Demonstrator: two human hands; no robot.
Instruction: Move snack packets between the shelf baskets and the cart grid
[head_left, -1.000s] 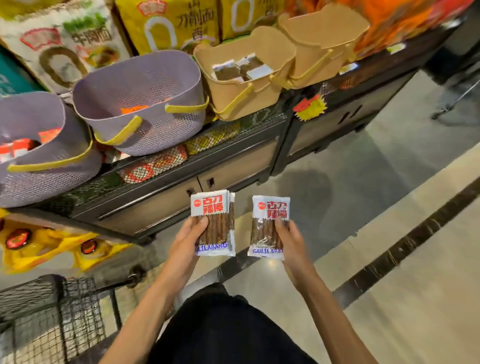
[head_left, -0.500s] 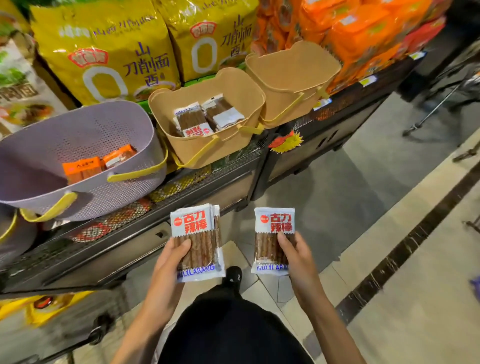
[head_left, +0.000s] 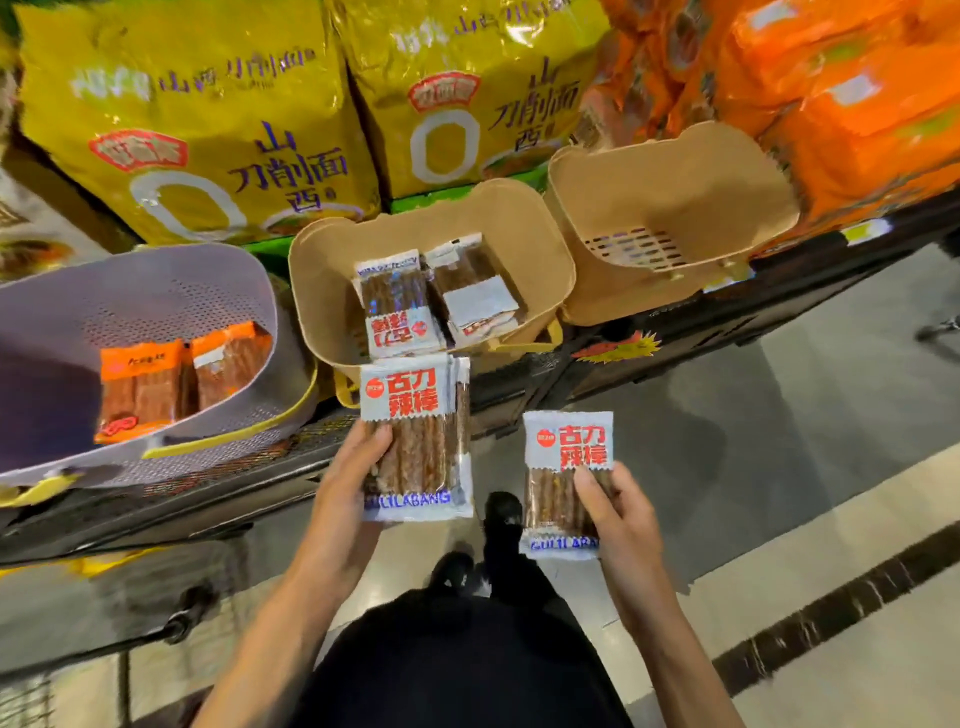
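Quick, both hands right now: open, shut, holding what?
Left hand: holding a stack of Gulilabang snack packets, thumb across the front.
Right hand: holding a single Gulilabang packet, thumb on its front.

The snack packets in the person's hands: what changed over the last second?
Both hands carried their packets up toward the shelf: the stack gripped by the left hand now reaches the front rim of the tan basket, which holds matching packets; the single packet in the right hand sits lower. Nothing was let go or taken. Basket contents stayed.
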